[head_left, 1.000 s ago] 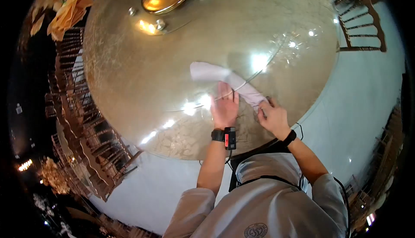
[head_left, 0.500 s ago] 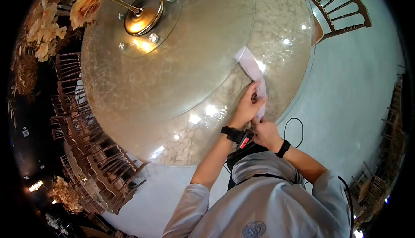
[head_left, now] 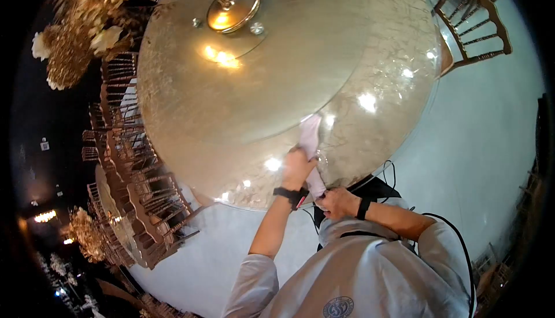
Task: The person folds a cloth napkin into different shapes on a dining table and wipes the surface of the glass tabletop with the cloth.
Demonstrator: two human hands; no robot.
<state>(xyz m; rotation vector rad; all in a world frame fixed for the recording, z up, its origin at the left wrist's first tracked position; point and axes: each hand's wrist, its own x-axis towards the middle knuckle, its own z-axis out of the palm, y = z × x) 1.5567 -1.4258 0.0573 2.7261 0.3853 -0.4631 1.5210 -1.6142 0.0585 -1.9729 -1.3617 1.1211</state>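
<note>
A folded pale pink cloth forms a narrow strip over the near part of the round, glossy table. Its far end lies on the tabletop and its lower end comes to the table's near edge. My left hand is closed around the middle of the strip, from its left side. At the cloth's lower end, close to my body, my right hand pinches the end with bent fingers. Both wrists wear black bands.
A gold stand with clear knobs around its base is at the table's far side. Pale flowers hang at upper left. Wooden chairs line the left; another chair is at upper right. A black cable loops by the right edge.
The cloth has turned and come nearer my body, from slanting across the table to almost upright in view. Both hands have moved down and left with it. The left hand, earlier spread, is now closed.
</note>
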